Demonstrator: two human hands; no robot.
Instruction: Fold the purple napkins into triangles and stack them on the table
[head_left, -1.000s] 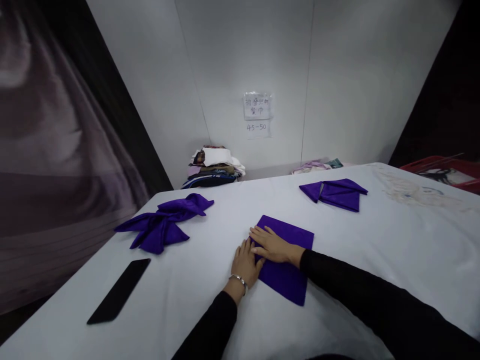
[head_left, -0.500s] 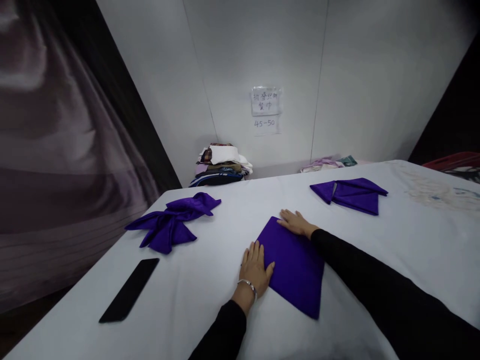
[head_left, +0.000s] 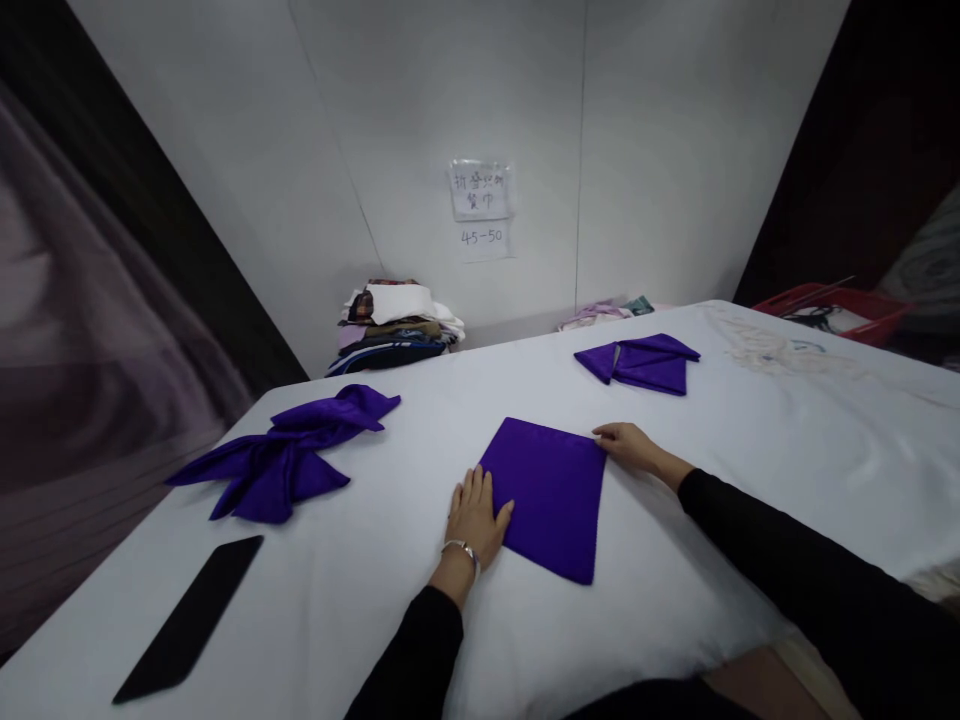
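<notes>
Left hand (head_left: 478, 522): spread on the flat purple cloth (head_left: 546, 500)
Right hand (head_left: 624, 446): pinching its far right corner

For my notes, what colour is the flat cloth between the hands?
The flat cloth is deep purple, shown in the head view.

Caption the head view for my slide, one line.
Left hand on a flat four-cornered purple cloth, right hand at its far right corner, on a white cloth-covered table.
</notes>
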